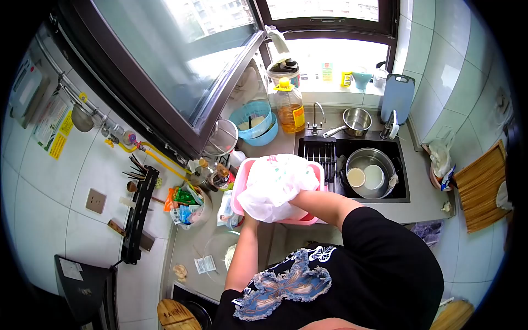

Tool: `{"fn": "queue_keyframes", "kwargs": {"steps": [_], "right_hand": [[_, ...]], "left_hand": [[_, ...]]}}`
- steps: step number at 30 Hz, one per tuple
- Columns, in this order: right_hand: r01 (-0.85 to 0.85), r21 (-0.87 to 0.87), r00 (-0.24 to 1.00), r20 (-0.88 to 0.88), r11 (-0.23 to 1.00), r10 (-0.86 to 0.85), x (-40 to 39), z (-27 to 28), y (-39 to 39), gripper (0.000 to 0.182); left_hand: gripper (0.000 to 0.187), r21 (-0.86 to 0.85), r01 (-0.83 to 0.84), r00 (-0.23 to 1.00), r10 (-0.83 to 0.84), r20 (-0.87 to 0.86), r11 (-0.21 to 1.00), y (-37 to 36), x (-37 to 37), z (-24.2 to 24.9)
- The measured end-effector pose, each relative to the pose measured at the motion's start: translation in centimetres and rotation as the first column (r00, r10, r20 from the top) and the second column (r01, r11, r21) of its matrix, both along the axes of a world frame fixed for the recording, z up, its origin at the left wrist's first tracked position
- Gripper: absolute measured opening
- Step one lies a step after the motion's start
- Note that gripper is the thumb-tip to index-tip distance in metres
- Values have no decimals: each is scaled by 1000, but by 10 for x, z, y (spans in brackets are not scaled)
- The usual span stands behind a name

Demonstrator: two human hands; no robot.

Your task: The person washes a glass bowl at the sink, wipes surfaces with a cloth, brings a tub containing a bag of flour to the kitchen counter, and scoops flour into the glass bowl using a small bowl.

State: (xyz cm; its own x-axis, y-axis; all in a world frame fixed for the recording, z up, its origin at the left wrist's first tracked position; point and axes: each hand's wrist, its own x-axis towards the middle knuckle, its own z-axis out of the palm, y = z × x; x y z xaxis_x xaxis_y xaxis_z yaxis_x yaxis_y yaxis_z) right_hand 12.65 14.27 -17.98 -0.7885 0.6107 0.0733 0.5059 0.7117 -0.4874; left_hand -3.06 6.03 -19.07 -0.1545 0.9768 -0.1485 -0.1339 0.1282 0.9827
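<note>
A pink plastic basin (240, 190) stands at the counter's front, left of the sink, with a white plastic bag (279, 184) bulging out of it. My left hand (251, 221) reaches to the basin's near left corner; the bag and basin hide its fingers. From the right, my right hand (300, 201) goes into the folds of the bag, and its fingers are covered too. What the bag contains is hidden.
Right of the basin, the black sink (406, 184) holds a steel pot (357, 159) with two round pale items inside. A saucepan (357, 121) sits behind it. An oil bottle (290, 107) and blue basins (252, 116) stand behind, near the open window (206, 118).
</note>
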Motion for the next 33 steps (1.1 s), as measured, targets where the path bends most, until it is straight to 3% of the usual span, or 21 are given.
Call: {"fn": "queue_keyframes", "kwargs": {"steps": [4,18,25,27,30,31,33], "right_hand": [[6,-54,1000,4,999,-6,-13,7,0,33],[88,-345,991,-64,935,-117,-9,33,-5,30],[84,-668,927,-219,739,-304,9,66,-7,29],[25,-768,890,-275,640,-365,18,86,-4,29],[-101,-871,817,-348,480,-459,29,118,-7,29],[-135,-889,798,-359,437,-484,33,128,-13,29],[-197,-909,766,-377,368,-521,39,145,-21,28]], "left_hand": [[51,-30,4,981,-9,-193,1000,3,-3,8],[47,-39,-26,867,3,-498,999,-12,16,21],[45,-60,-76,767,19,-641,995,-12,25,51],[45,-53,-144,807,86,-585,988,4,13,76],[38,154,-273,918,305,-253,950,9,-7,112],[34,377,-265,882,381,-276,887,-1,-9,139],[28,604,-68,731,451,-512,794,-28,13,216]]}}
